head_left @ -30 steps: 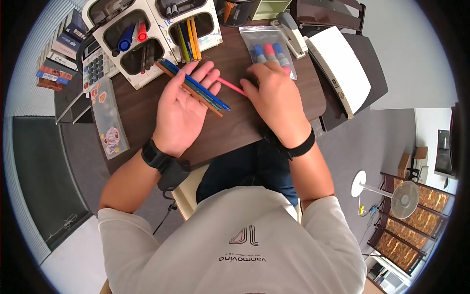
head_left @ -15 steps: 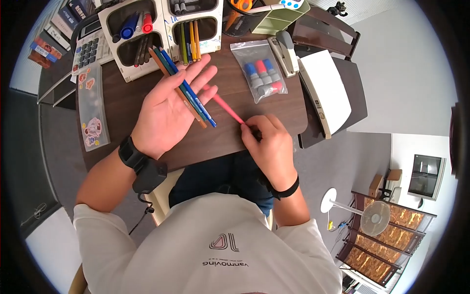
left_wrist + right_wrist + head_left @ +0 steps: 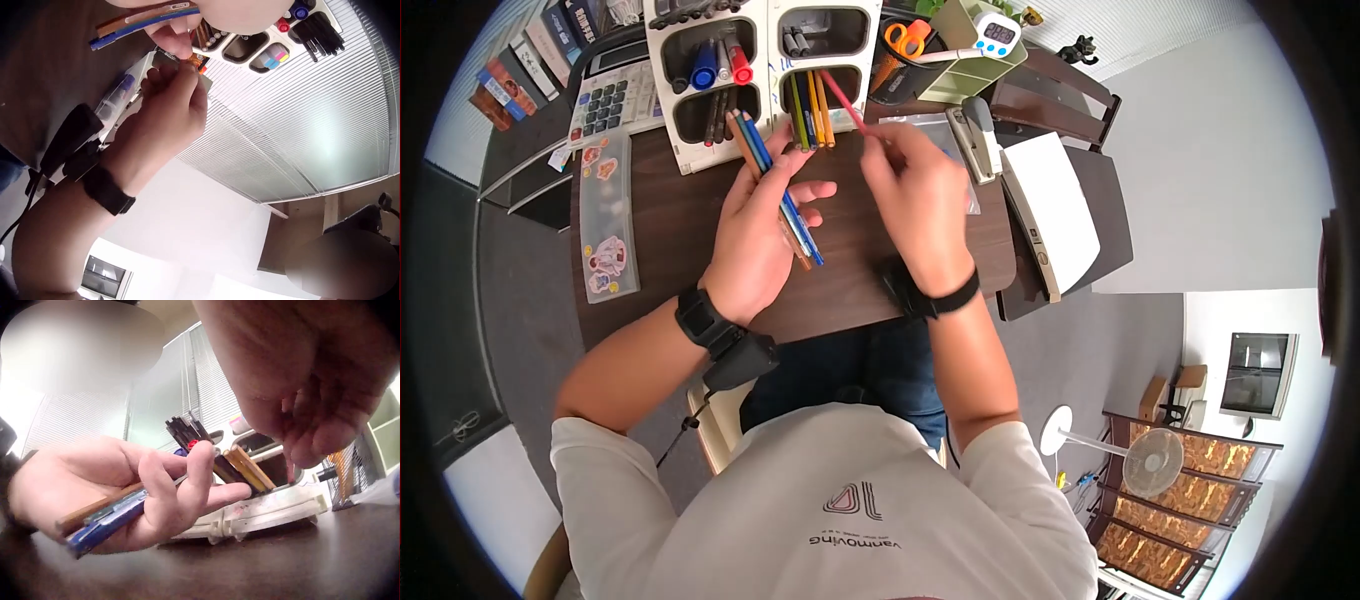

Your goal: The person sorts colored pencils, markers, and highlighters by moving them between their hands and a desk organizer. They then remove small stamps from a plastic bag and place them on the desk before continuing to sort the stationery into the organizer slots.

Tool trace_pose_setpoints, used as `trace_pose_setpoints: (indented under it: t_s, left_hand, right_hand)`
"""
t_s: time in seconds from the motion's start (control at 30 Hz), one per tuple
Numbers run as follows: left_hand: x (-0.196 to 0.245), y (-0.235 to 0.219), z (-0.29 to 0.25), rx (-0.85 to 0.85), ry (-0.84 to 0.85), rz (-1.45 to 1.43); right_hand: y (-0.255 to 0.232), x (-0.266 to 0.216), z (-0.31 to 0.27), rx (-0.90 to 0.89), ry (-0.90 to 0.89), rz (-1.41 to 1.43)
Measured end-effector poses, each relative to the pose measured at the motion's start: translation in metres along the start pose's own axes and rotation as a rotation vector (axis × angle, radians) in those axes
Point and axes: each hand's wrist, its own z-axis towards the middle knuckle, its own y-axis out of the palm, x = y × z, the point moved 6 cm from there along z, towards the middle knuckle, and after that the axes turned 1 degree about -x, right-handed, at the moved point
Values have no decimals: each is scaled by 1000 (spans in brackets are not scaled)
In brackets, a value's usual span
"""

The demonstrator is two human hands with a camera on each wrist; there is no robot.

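My left hand [image 3: 748, 245] holds a small bundle of coloured pencils, palm turned up and thumb across them. The bundle has a brown pencil [image 3: 100, 508], a teal one and a blue pencil [image 3: 109, 530], slanting over the hand. Pinched between thumb and fingers of my right hand [image 3: 922, 190] is a pink pencil [image 3: 846, 104]. Its far end reaches into the lower right compartment of the white desk organizer [image 3: 771, 60]. Several yellow, green and dark pencils [image 3: 820, 115] lean in that same compartment.
Right of the organizer stand a mesh cup [image 3: 910, 82] with orange scissors, a green holder with a timer [image 3: 997, 36], and a stapler [image 3: 977, 140]. A plastic bag [image 3: 972, 195] lies partly under my right hand. At left are a calculator [image 3: 608, 108] and a stickered clear case [image 3: 607, 245].
My right hand has gone from the plastic bag to the pink pencil, then carried it up to the organizer. My left hand has turned, its thumb now over the pencils.
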Motion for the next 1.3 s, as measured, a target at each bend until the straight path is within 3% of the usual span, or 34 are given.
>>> trace_pose_setpoints:
  t_s: [0.07, 0.13, 0.23, 0.43, 0.5, 0.57, 0.67, 0.77, 0.9, 0.97, 1.3]
  left_hand:
    - [1, -2, 4, -24, -1, -15]
    - [0, -4, 7, -36, -5, -20]
    - [-3, -9, 13, -46, -7, -15]
    - [-6, -2, 18, -142, 2, 35]
    - [-11, -3, 25, -176, -27, -2]
    - [-12, -4, 27, -189, -19, 19]
    - [-11, -9, 32, -156, 12, -26]
    - [-16, -11, 32, -98, 95, -23]
    - [-20, -14, 33, -48, 219, 1]
    - [-16, -11, 29, -29, 233, 36]
    - [-22, -17, 29, 7, 214, 61]
  right_hand:
    - [18, -3, 11, -28, 24, 14]
    - [35, 2, 14, -116, 224, 410]
    - [39, 5, 7, -55, 224, 460]
    - [16, -6, -1, 124, 74, 260]
    - [14, -7, 2, 176, -61, 151]
    - [19, 1, 7, 148, -68, 209]
    - [37, 19, 12, -128, 126, 476]
    - [41, 26, 5, -75, 121, 603]
    - [41, 17, -5, -176, 66, 616]
    - [48, 24, -1, -127, 25, 633]
    - [54, 48, -6, -224, 191, 932]
